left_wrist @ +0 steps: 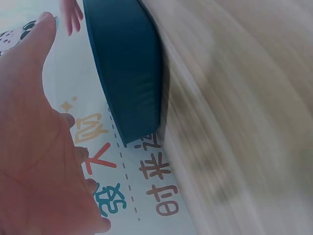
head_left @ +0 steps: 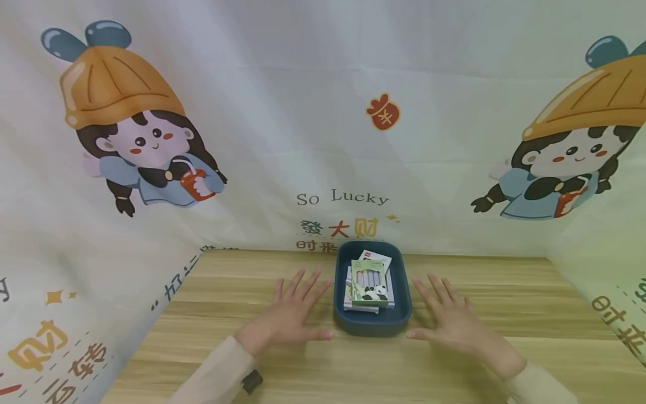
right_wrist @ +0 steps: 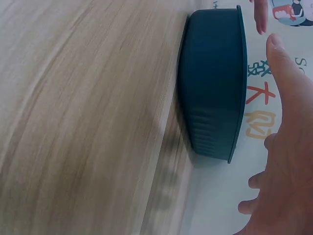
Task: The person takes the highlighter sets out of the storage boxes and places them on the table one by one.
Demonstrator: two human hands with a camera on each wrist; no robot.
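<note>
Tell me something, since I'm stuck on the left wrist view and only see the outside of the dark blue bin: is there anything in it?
Observer: Yes, the head view shows a small pile of boxes inside the bin.
Operator: Which one lies on top?
Observer: A green box with a panda picture on it.
Operator: Is anything gripping the bin from its right side?
Observer: No, the right wrist view shows a gap between the right hand and the bin.
</note>
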